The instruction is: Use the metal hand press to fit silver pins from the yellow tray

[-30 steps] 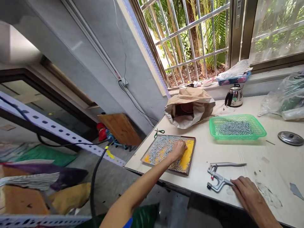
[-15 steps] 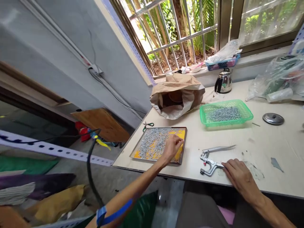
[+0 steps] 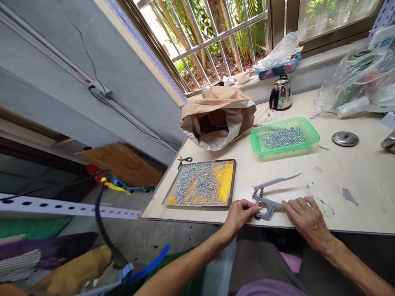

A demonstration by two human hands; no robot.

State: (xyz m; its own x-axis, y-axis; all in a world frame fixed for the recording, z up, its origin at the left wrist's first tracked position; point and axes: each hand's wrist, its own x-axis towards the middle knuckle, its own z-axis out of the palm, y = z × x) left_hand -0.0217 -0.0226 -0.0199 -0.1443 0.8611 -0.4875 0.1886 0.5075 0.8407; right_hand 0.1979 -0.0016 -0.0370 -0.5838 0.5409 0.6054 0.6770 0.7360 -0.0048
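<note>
My right hand (image 3: 307,218) is wrapped round the lower handle of grey metal snap-fastener pliers (image 3: 269,204). Their upper handle is raised, a spring sits between the handles, and a red bit shows at the jaw. My left hand (image 3: 241,214) is closed in a pinch right at the jaw; whatever lies between its fingertips is too small to make out. Left of the pliers is a shallow tray (image 3: 233,176) with a yellow bottom, strewn with small silvery metal pieces (image 3: 197,183). More such pieces lie in a green plastic basket (image 3: 285,151) further back.
Green-handled scissors (image 3: 185,160) lie behind the tray, near the table's left edge. A crumpled brown paper bag (image 3: 216,102) gapes open at the back. Beyond the basket stand a steel kettle (image 3: 282,95), its loose lid (image 3: 345,139) and clear plastic bags (image 3: 354,90).
My left hand has moved from the tray rightwards to the jaw of the pliers, fingers pinched. My right hand keeps hold of the handle. The whole view has shifted slightly.
</note>
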